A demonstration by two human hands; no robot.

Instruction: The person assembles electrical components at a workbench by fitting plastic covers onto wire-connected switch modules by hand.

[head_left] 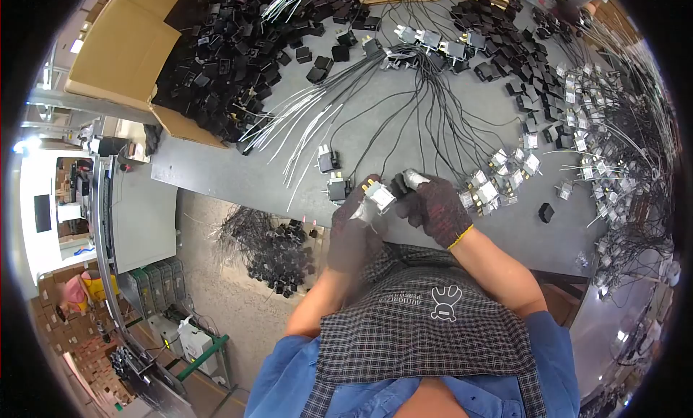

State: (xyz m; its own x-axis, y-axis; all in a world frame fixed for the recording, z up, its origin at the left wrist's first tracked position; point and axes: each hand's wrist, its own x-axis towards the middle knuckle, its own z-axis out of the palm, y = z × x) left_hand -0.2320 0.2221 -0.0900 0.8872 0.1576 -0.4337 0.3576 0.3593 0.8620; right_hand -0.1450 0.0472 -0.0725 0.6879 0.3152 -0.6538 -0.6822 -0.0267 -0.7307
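In dark work gloves, both of my hands are close together at the near edge of the grey table. My left hand [354, 227] is closed on a small white plug part [379, 195] with brass-coloured prongs. My right hand [437, 205], its thumb tip pale, pinches a small black plastic housing [399, 185] just right of that part. Black-and-white plug parts [336, 188] with prongs lie left of my left hand. A cluster of clear-and-white plug parts [485, 190] on black wires sits beside my right hand.
A cardboard box [119, 50] and a heap of black housings [224, 64] occupy the far left. Wired plug parts [429, 41] lie at the back, with more heaped along the right [585, 122]. Another person's hand [590, 6] shows at top right. A wire bundle [278, 252] hangs below the left edge.
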